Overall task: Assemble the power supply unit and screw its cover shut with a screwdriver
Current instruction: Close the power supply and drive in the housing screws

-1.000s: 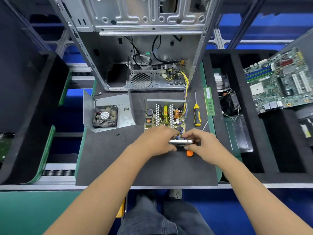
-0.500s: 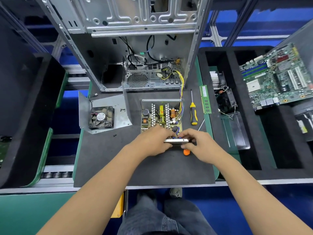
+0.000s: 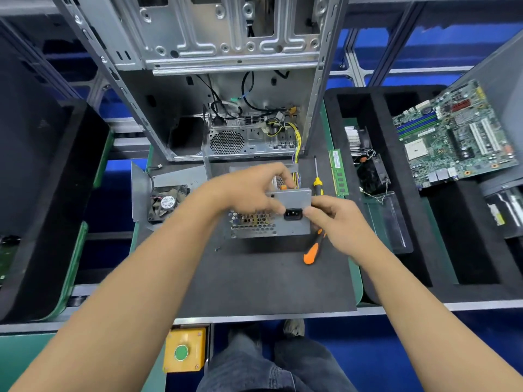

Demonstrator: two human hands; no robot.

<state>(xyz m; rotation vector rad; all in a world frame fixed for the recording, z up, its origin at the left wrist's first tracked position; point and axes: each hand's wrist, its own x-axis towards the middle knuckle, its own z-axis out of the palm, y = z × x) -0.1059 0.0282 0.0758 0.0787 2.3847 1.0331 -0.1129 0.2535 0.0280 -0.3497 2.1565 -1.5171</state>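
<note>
I hold the power supply unit (image 3: pixel 268 219) tilted up over the middle of the dark grey mat (image 3: pixel 254 278), its honeycomb vent and black socket facing me. My left hand (image 3: pixel 249 193) curls over its top left edge, fingers wrapped round the metal; my right hand (image 3: pixel 336 219) pinches its right side beside the socket. An orange-handled screwdriver (image 3: pixel 312 250) lies on the mat just under my right hand, and a yellow-handled screwdriver (image 3: pixel 317 182) lies farther off, right of the unit. The fan on its metal cover plate (image 3: pixel 167 199) sits to the left. Beyond stands the open computer case (image 3: pixel 226 80) (cables spilling inside). A green memory stick (image 3: pixel 338 174) lies at the mat's right edge, and a motherboard (image 3: pixel 455 134) rests in the black foam tray (image 3: pixel 396 250) on the right.
</note>
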